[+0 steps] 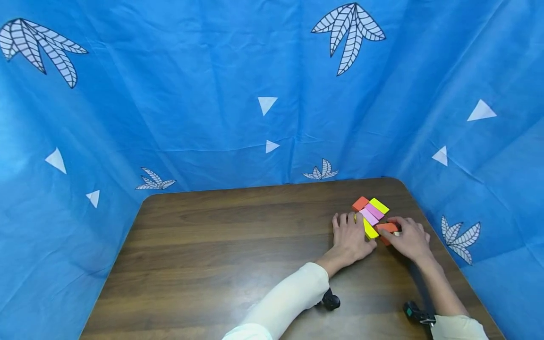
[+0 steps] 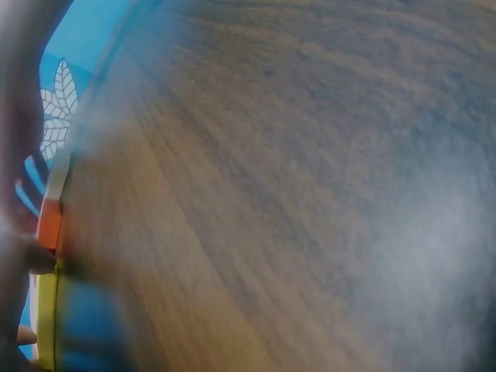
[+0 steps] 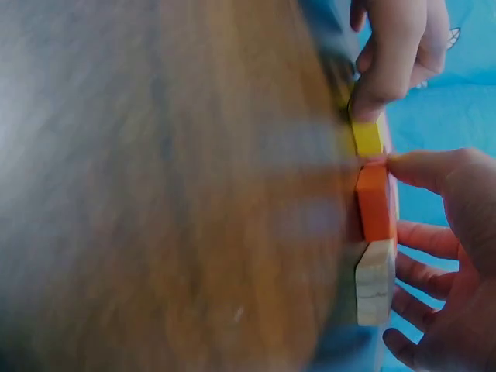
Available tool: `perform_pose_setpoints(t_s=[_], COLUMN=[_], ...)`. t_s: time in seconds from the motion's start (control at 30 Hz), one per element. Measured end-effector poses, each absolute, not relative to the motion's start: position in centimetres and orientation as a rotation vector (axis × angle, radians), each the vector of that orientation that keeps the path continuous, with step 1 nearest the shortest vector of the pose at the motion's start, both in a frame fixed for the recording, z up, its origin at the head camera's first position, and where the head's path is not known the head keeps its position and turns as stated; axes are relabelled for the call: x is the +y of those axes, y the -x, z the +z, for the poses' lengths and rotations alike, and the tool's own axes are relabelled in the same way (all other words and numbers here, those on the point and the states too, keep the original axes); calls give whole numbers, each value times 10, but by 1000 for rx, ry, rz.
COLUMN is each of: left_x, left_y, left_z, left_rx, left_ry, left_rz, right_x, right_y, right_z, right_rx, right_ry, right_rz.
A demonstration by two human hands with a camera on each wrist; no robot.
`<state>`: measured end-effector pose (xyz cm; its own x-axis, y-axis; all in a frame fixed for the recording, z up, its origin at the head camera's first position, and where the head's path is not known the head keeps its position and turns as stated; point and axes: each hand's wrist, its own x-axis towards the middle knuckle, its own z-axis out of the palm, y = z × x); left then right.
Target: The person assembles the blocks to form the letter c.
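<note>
left hand [image 1: 349, 236]: fingers resting on yellow block [image 1: 370, 230]
right hand [image 1: 409, 238]: pinching orange block [image 3: 374, 201]; probably light, rigid; grip the sides

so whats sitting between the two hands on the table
In the head view a yellow block lies between the left hand and the right hand, with an orange block under the right fingers. Both hands touch these blocks.

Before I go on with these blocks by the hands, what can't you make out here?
- Head view: the near orange block is partly covered by the right hand; its full outline is hidden.
- Left wrist view: the table is blurred, and the blocks are cut off by the left edge.
- Right wrist view: the plain wooden block barely shows in the head view.
</note>
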<state>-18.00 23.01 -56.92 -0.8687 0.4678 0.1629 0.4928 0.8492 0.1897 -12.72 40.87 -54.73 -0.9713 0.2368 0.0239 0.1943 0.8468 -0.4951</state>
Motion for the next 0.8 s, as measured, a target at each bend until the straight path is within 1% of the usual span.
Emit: perform_pose_setpoints(t_s=[0.3, 0.6, 0.8], left_x=[210, 200, 191], left_y=[185, 189, 194], left_z=[-569, -568, -567], left_rx=[-2950, -2942, -2955], left_ry=[904, 926, 1020], left_rz=[-406, -429, -553], right_x=[411, 402, 400], right_y=[123, 125, 124], right_z=[-550, -549, -552], right_rx=[-2993, -2965, -2930], right_ry=[285, 239, 181], right_rz=[770, 789, 761])
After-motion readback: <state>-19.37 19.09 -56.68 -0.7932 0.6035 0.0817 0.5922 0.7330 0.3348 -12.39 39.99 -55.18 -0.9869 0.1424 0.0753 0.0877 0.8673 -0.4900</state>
